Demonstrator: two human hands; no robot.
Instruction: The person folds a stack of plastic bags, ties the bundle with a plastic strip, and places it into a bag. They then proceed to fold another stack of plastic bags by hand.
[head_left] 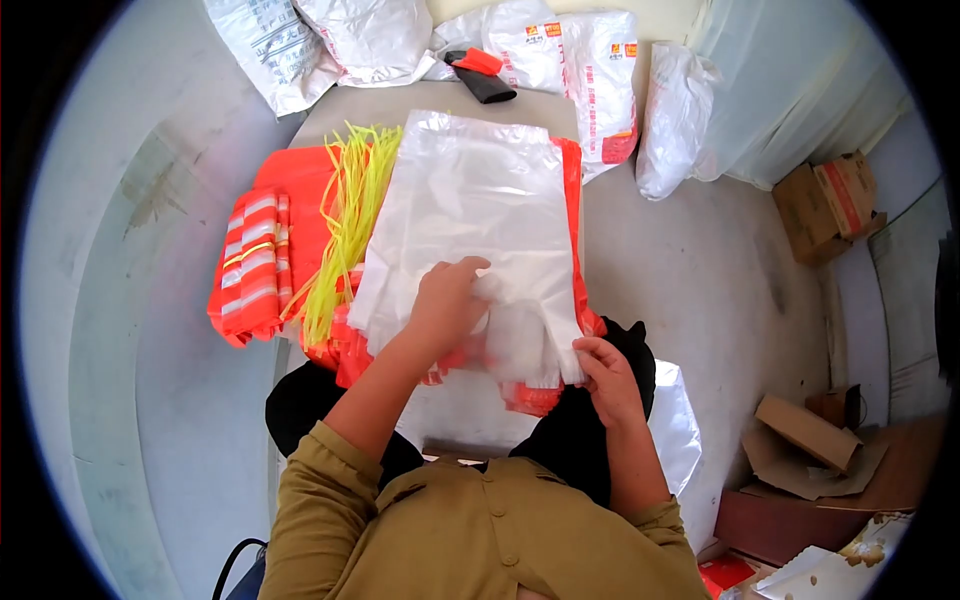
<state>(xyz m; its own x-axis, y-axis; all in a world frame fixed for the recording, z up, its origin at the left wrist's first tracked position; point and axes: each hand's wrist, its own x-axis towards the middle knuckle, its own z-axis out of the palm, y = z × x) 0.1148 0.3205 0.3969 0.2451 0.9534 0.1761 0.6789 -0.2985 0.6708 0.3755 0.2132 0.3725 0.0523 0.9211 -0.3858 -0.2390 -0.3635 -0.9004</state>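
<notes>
A translucent white plastic bag (pixel 480 190) lies flat on a stack of bags across my lap and the table's near end. My left hand (pixel 447 305) rests over its middle with the fingers apart, touching the film. Its thumb side is blurred. At the bag's lower right corner, my right hand (pixel 608 378) pinches the edge between thumb and fingers. Red plastic (pixel 571 200) shows along the right side beneath the white bag. Yellow ties (pixel 352 220) lie in a loose bunch along its left side.
Folded red-and-white striped bags (pixel 252 262), bound with a yellow tie, sit on red plastic (pixel 305 185) at left. A black-and-red item (pixel 483 75) lies at the table's back among white printed sacks (pixel 600 90). Cardboard boxes (pixel 825 205) stand on the floor at right.
</notes>
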